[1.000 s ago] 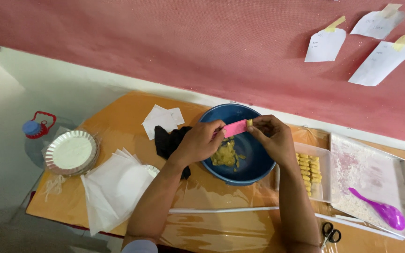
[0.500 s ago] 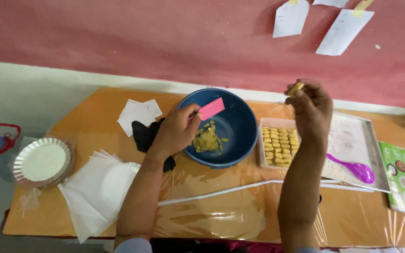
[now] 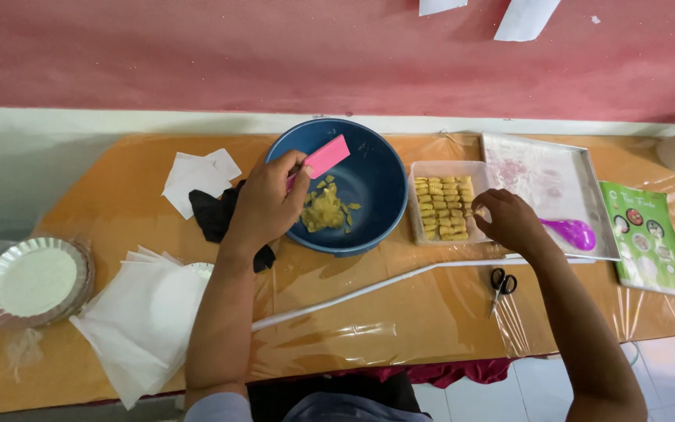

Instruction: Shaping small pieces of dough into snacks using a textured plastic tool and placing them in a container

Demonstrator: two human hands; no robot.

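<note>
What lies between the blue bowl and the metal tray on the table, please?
In the head view, a clear plastic box of small yellow pieces sits between the blue bowl and the metal tray; the right hand rests at its edge.

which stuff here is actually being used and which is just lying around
In use: left hand holding pink scraper over blue bowl of yellow dough; right hand at clear tray of dough pieces.

Lying about: scissors, purple spoon, foil plates, green booklet.

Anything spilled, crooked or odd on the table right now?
No spill. One oddity: a long white tube lies slantwise across the plastic-covered orange table. Small black-handled scissors lie loose beside it, by the right hand.
</note>
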